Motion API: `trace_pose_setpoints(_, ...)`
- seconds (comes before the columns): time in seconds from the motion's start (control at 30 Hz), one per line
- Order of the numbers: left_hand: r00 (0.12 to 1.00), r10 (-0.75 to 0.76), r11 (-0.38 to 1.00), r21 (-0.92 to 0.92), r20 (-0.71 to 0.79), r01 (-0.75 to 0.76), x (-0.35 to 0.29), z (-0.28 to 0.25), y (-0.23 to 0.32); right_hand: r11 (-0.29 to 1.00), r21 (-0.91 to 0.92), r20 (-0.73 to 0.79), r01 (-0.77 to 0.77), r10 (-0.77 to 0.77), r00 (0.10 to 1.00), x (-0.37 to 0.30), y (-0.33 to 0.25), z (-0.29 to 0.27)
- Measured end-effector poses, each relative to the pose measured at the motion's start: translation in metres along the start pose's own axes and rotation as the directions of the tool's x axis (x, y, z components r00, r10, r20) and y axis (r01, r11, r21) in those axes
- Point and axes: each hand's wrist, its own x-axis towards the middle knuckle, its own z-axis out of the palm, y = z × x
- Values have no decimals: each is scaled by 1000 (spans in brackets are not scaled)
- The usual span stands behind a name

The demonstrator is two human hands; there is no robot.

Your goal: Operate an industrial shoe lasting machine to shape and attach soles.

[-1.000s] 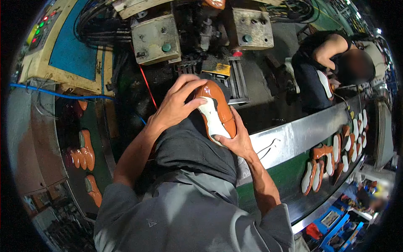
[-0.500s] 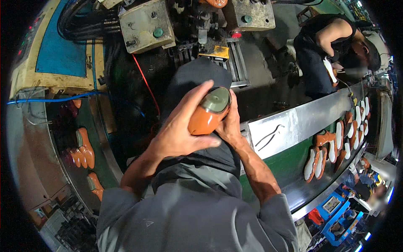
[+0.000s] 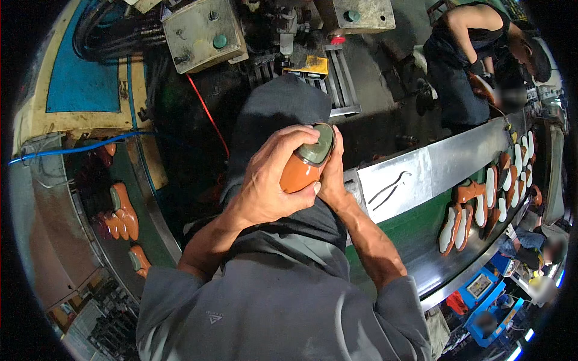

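Observation:
Above my lap I hold a glossy orange-brown shoe (image 3: 299, 174), its heel end turned up. A green shoe last (image 3: 319, 148) fills the opening at the top. Wrapped round the shoe's left side is my left hand (image 3: 270, 174), with fingers bent over onto the edge of the last and the thumb along the lower front. My right hand (image 3: 332, 171) closes against the opposite side, its fingers partly hidden behind the shoe. The toe end is out of sight.
Pliers (image 3: 389, 190) lie on a metal ledge (image 3: 433, 171) at right, beside a green conveyor (image 3: 391, 234) carrying several brown shoes (image 3: 456, 228). More shoes (image 3: 123, 210) sit at left. Machine control boxes (image 3: 203, 35) stand ahead. A co-worker (image 3: 460, 66) bends at far right.
My left fingers, spread and stretched before, have curled over the top of the last. The shoe has shifted slightly right. The co-worker's arms have moved downward.

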Motion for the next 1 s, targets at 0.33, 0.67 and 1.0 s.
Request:
trace_pose_setpoints(0.33, 948, -317, 847, -443, 23, 294, 63, -29, -64, 833, 78, 415, -548, 472, 778, 76, -57, -70)
trace_pose_setpoints(0.67, 933, -250, 929, 207, -259, 306, 56, 5, -188, 774, -586, 485, 240, 98, 869, 37, -58, -64)
trace_pose_setpoints(1.0, 753, -654, 711, -282, 72, 644, 116, -22, -197, 836, -547, 396, 33, 224, 891, 58, -55, -91)
